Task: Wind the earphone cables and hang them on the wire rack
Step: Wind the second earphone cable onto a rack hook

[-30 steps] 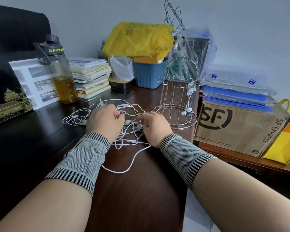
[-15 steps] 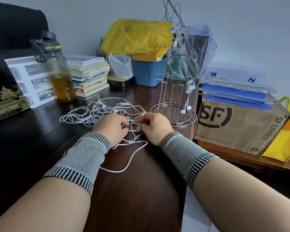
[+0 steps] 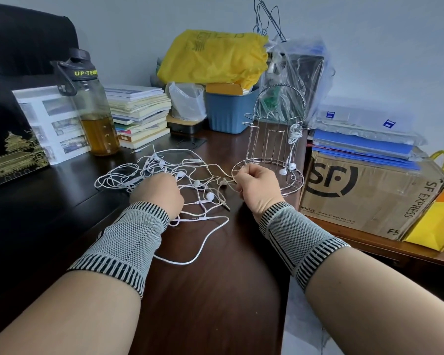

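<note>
Earphone cables (image 3: 180,175): tangled, uncountable | 1 wound set (image 3: 294,133) on wire rack (image 3: 274,139)

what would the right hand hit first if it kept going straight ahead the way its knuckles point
Most likely the wire rack: its round base ring lies just beyond the right hand, which pinches a cable. Depth is hard to judge.

At centre frame, a person's left hand (image 3: 156,194) rested on a tangle of white earphone cables (image 3: 164,172) spread across a dark wooden desk (image 3: 203,290), while the right hand (image 3: 256,187) pinched a beige cable strand. Just beyond it stood a silver wire rack (image 3: 274,149), one wound white earphone set (image 3: 291,147) hanging from its right side. Grey knitted wrist sleeves (image 3: 128,242) covered both wrists.
</note>
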Demonstrator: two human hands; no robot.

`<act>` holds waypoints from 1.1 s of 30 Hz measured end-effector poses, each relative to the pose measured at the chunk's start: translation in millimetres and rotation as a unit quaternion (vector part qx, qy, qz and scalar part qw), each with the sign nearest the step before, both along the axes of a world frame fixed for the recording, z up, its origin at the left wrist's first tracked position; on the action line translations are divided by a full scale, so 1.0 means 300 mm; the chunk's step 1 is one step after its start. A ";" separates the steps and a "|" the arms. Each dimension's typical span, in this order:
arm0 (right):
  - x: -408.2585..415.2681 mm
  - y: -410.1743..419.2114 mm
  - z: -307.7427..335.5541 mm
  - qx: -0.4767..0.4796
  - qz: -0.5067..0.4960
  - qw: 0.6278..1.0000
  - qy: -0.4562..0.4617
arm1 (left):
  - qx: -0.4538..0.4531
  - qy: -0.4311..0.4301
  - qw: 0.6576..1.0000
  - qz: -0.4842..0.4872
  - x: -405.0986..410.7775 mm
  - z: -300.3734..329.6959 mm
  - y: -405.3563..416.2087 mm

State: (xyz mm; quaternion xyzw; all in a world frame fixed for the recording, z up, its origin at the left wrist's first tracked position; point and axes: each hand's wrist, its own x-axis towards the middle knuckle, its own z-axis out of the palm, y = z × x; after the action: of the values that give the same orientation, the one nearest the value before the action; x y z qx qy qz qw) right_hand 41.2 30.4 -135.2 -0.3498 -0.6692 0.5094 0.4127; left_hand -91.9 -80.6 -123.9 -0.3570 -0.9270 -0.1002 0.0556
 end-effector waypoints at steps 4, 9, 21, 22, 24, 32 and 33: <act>0.012 0.017 -0.002 -0.058 -0.011 0.996 0.070 | 0.057 -0.008 0.997 0.052 -0.017 0.004 -0.015; 0.023 0.009 0.008 -0.092 0.024 0.990 0.108 | 0.122 -0.019 0.990 0.072 -0.019 0.007 -0.016; 0.056 0.008 0.033 -0.242 0.008 0.939 0.245 | 0.240 -0.013 0.952 -0.191 0.108 0.036 0.014; 0.057 0.003 0.034 -0.256 0.020 0.932 0.255 | 0.228 -0.022 0.947 -0.226 0.122 0.034 0.018; 0.061 -0.007 0.034 -0.292 0.052 0.918 0.263 | 0.192 -0.039 0.937 -0.289 0.150 0.024 0.030; 0.094 -0.025 0.043 -0.390 0.114 0.871 0.276 | 0.230 -0.057 0.955 -0.180 0.144 0.031 0.026; 0.095 -0.026 0.042 -0.392 0.112 0.869 0.280 | 0.233 -0.067 0.957 -0.161 0.144 0.034 0.025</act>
State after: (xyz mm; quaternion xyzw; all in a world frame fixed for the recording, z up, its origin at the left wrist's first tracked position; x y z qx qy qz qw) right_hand 69.8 22.7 -122.7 -0.2483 -0.3050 0.8493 0.3521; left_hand -48.7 -73.0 -113.5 -0.4716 -0.8098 -0.3442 0.0584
